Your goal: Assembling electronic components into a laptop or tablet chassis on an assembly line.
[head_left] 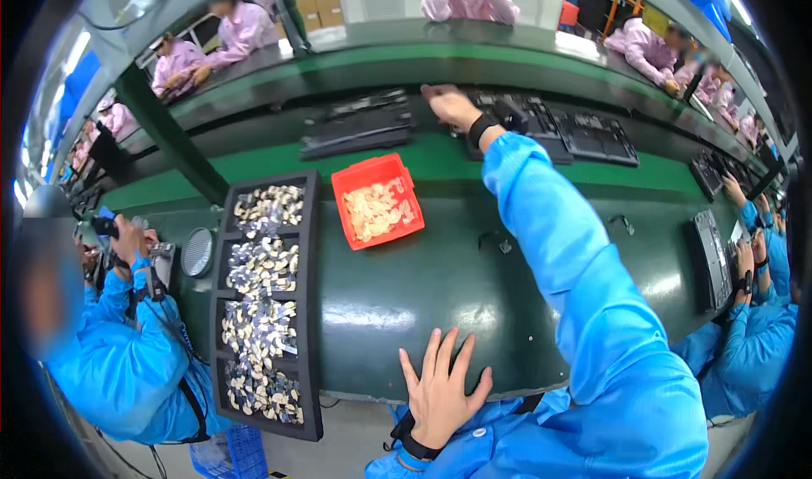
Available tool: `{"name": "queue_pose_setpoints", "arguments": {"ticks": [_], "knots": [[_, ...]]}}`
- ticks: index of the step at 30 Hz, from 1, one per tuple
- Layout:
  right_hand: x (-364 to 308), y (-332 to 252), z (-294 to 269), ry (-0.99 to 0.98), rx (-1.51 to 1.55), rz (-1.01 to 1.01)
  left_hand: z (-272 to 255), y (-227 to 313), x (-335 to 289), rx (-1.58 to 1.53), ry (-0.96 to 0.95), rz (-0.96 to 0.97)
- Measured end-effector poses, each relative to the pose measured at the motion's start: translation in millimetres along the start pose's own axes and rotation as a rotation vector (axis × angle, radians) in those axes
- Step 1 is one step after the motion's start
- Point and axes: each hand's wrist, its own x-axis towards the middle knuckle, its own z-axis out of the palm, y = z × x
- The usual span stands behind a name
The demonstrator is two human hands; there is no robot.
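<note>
My left hand [444, 394] lies palm down at the near edge of the green table [406, 344], fingers spread, holding nothing. My right arm stretches far forward in a blue sleeve. At its end, my right hand [454, 109] hovers over the line at the back, between dark, flat, laptop-like units: one unit [359, 125] to its left, another unit [529, 120] partly behind my wrist, and a third unit [597, 137] farther right. Its fingers are small and blurred, so I cannot make out whether they grip anything. A red tray [342, 213] of small pale pieces stands left of my right arm.
A long black compartment tray [311, 310] full of small parts stands at left. Small dark pieces [505, 246] lie on the table. A round metal dish [198, 252] sits beside a co-worker in blue [135, 352]. A green post [169, 132] slants up. Other people work at right and across the line.
</note>
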Motion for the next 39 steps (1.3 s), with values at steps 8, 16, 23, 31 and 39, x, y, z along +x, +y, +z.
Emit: {"name": "queue_pose_setpoints", "arguments": {"ticks": [8, 16, 23, 31, 39], "knots": [[-120, 66, -191, -0.060, -1.064, 0.570, -1, 4, 12, -0.048, -0.020, -0.022], [-73, 134, -191, 0.100, -0.571, 0.650, -2, -1, 6, -0.022, -0.085, 0.025], [-72, 121, -190, 0.101, 0.172, 0.676, -5, 0, 6, -0.007, -0.096, 0.027], [-191, 23, -256, 0.145, 0.524, 0.395, -17, -13, 8, -0.149, -0.089, 0.038], [-500, -32, -249, 0.135, 0.266, 0.586, -25, -1, 4, -1.382, -0.400, -0.193]]}}
